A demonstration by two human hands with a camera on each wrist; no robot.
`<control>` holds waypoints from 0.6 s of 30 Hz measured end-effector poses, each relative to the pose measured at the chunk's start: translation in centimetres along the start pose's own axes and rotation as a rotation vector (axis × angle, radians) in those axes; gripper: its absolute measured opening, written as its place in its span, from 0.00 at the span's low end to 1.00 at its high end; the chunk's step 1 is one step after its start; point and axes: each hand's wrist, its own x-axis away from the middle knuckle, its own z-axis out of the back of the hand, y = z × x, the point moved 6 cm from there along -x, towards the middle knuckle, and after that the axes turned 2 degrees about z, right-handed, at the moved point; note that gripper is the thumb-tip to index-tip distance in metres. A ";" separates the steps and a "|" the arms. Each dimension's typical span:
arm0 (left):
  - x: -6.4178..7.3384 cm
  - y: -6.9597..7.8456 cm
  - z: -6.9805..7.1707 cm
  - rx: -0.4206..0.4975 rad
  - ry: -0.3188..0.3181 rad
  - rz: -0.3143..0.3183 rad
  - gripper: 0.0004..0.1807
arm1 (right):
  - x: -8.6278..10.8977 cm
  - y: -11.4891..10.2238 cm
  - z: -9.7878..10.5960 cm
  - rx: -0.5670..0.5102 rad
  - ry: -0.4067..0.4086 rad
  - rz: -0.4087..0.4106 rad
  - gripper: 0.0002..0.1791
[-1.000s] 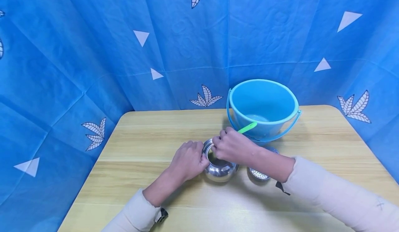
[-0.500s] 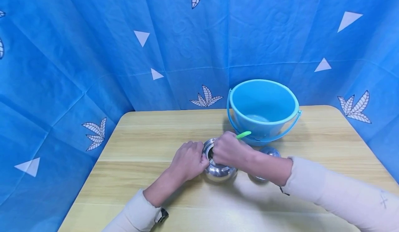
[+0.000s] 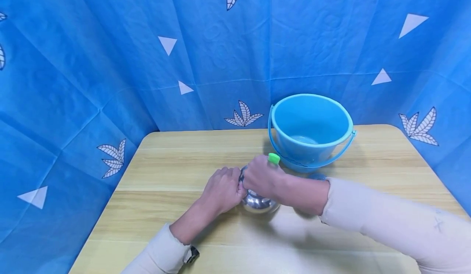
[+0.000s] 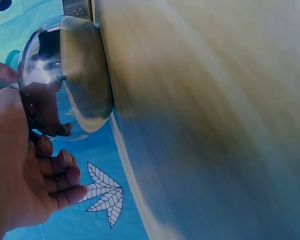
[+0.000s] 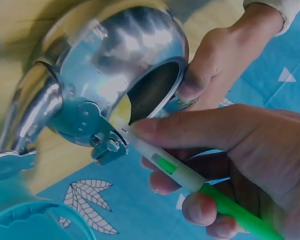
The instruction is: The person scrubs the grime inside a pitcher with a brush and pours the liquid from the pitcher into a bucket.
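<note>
A shiny round steel teapot stands on the table, with its spout showing in the right wrist view. My left hand grips the pot at its rim, thumb by the opening; in the left wrist view several fingers curl beside the pot's wall. Over the mouth, my right hand holds a brush by its green and white handle. A yellow sponge-like part shows at the pot's opening, and the rest of the brush's head is hidden inside.
Behind the right hand stands a light blue bucket with its handle lowered at the front. A metal lid peeks out behind the right forearm, which covers the perforated metal strainer. A blue patterned cloth hangs behind the wooden table.
My right hand has shifted left over the pot's mouth, and the green handle end has swung left, now more upright. The right forearm covers the strainer. My left hand and the teapot stay put.
</note>
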 end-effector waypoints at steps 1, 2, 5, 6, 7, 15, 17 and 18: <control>0.0 0.0 0.0 0.002 0.000 0.004 0.12 | -0.2 0.1 0.0 -0.009 -0.018 0.007 0.11; 0.0 0.0 0.0 0.001 -0.001 0.008 0.12 | -0.3 0.2 -0.1 -0.019 -0.036 0.014 0.10; 0.0 -0.1 -0.1 0.000 -0.006 0.020 0.10 | -0.8 0.4 -0.2 -0.048 -0.093 0.052 0.06; 0.0 -0.1 -0.1 -0.001 -0.007 0.025 0.10 | -0.9 0.5 -0.2 -0.062 -0.110 0.064 0.05; 0.0 -0.2 -0.1 -0.002 -0.008 0.028 0.10 | -1.1 0.7 -0.3 -0.079 -0.129 0.076 0.05; 0.0 0.0 0.1 0.010 0.016 0.022 0.10 | -1.8 2.3 -1.5 -0.396 -0.279 0.049 0.09; 0.0 0.0 0.1 0.011 0.018 0.024 0.10 | -1.9 2.6 -1.9 -0.469 -0.304 0.038 0.10; 0.0 0.0 0.1 0.013 0.019 0.024 0.10 | -1.9 2.7 -2.0 -0.504 -0.314 0.030 0.11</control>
